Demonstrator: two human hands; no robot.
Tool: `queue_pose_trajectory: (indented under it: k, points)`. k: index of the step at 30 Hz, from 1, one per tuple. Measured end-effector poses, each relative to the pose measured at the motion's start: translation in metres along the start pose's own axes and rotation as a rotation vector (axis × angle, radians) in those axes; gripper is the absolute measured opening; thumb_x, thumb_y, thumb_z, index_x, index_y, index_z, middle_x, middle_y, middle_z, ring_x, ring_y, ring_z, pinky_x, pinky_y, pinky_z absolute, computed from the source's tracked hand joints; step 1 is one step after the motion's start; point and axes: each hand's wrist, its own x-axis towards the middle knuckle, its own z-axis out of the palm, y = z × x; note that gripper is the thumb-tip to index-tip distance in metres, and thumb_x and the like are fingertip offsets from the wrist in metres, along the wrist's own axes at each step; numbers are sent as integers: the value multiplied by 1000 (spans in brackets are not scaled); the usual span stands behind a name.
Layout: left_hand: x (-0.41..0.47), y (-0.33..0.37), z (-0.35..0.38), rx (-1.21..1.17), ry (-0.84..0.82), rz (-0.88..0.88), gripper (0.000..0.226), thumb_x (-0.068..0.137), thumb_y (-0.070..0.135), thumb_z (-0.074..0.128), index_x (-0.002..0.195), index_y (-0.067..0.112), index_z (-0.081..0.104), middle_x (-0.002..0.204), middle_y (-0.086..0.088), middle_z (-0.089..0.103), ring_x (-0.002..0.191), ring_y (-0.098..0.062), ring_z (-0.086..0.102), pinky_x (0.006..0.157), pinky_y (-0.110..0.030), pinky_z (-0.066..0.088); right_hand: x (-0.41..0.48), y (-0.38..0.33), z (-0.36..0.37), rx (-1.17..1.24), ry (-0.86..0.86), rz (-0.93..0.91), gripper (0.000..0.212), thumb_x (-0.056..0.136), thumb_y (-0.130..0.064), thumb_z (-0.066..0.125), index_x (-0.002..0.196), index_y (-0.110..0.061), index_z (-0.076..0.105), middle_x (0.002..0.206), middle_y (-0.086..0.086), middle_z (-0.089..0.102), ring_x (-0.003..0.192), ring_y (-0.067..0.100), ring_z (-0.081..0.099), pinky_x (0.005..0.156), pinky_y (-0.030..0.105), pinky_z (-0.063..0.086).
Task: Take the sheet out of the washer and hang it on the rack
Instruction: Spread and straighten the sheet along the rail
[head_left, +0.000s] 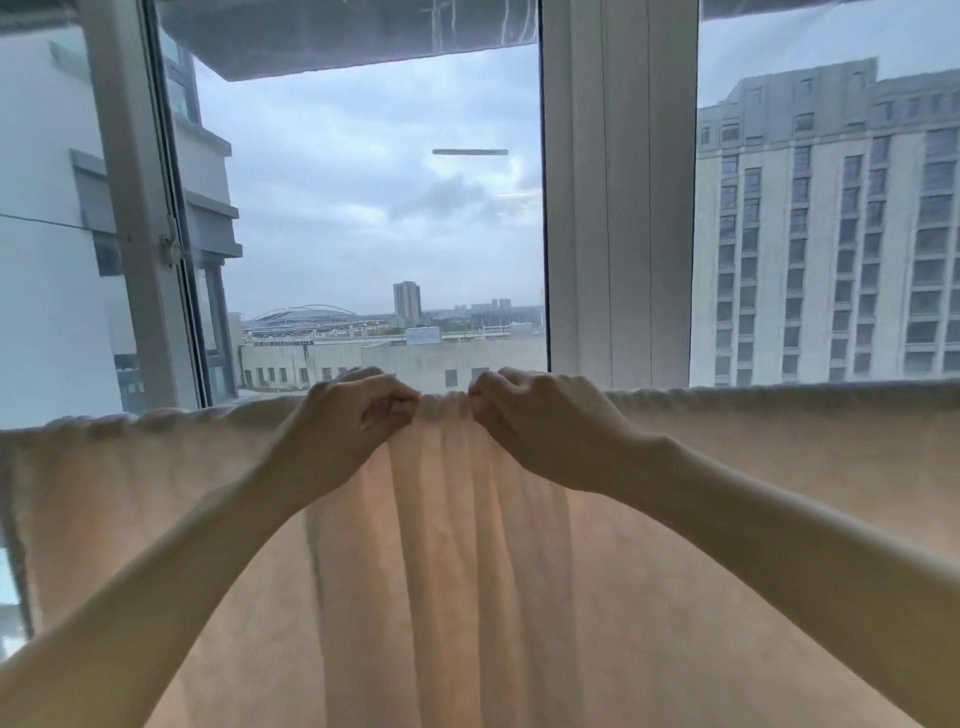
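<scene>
Thin peach sheet (727, 493), semi-translucent weave, daylight glowing through; it hangs across the lower half of view from 9 o'clock to 3 o'clock; top edge is a soft rolled fold, and whatever carries it is hidden beneath. Centre of that edge is bunched into narrow vertical pleats fanning down toward 6 o'clock; cloth either side lies flatter, faintly mottled. At the pleats' 9 o'clock side the left hand (348, 415) pinches the gathered fold, fingers curled; at their 3 o'clock side the right hand (535, 415) pinches likewise; hands close, pleats between. Behind: white ribbed window post (618, 208) at 1 o'clock; grey gridded tower block (831, 234) at 2 o'clock.
</scene>
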Motion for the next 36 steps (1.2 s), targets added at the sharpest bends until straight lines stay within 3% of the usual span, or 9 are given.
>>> queue_pose_trajectory:
  k: [4, 8, 11, 14, 19, 24, 29, 32, 36]
  points:
    - [4, -2, 6, -101, 77, 16, 4, 84, 22, 72, 86, 25, 73, 79, 21, 62, 80, 3, 59, 67, -8, 42, -4, -4, 6, -16, 98, 83, 28, 102, -43, 34, 104, -21, 52, 93, -8, 65, 75, 12, 63, 64, 34, 52]
    - [12, 3, 16, -61, 140, -46, 9, 90, 34, 62, 84, 30, 68, 80, 25, 60, 72, 8, 56, 62, -22, 45, -4, 1, 5, 16, 146, 164, 20, 103, -34, 40, 94, -19, 49, 69, -7, 57, 52, 13, 53, 53, 30, 47]
    - [19, 12, 21, -45, 189, -22, 12, 93, 33, 59, 86, 26, 65, 83, 24, 57, 68, 6, 52, 58, -16, 38, -7, 11, 1, -12, 149, 221, 17, 103, -31, 38, 91, -21, 45, 61, -7, 51, 45, 8, 47, 46, 24, 36]
    - [31, 20, 25, -98, 219, 6, 9, 95, 27, 58, 89, 22, 63, 87, 20, 57, 67, 3, 50, 60, -17, 37, -16, 30, -10, -37, 162, 320, 18, 103, -34, 33, 90, -24, 40, 61, -8, 50, 46, 6, 47, 43, 20, 29]
    - [51, 53, 42, -174, 237, 78, 5, 93, 19, 62, 89, 17, 65, 90, 8, 66, 72, -12, 59, 66, -27, 47, -35, 55, -30, -85, 115, 432, 21, 103, -35, 34, 92, -21, 46, 69, -6, 58, 56, 12, 56, 54, 28, 44]
    - [50, 74, 57, -202, 155, 163, 6, 91, 25, 64, 89, 21, 61, 86, 20, 56, 66, 1, 58, 60, -21, 52, -54, 65, -45, -20, 101, 383, 33, 101, -45, 29, 99, -19, 50, 67, -10, 57, 52, 3, 55, 48, 18, 40]
    - [52, 58, 55, -249, -28, 55, 14, 88, 45, 61, 92, 33, 63, 89, 23, 64, 72, 4, 60, 67, -33, 56, -76, 84, -51, -14, -8, 473, 27, 99, -32, 34, 85, -19, 53, 69, -6, 59, 59, 12, 57, 57, 31, 45]
    - [57, 57, 59, -227, -38, 17, 11, 89, 38, 62, 84, 30, 67, 80, 16, 68, 64, 1, 58, 67, -38, 55, -79, 88, -50, 21, -4, 467, 29, 98, -33, 41, 74, -22, 52, 58, -6, 55, 48, 8, 50, 49, 26, 37]
    - [62, 68, 68, -184, -4, 4, 11, 92, 30, 60, 83, 28, 64, 82, 15, 67, 70, -5, 60, 67, -38, 55, -74, 91, -50, 78, 61, 497, 20, 98, -26, 48, 81, -19, 56, 66, -5, 61, 57, 13, 59, 57, 34, 51]
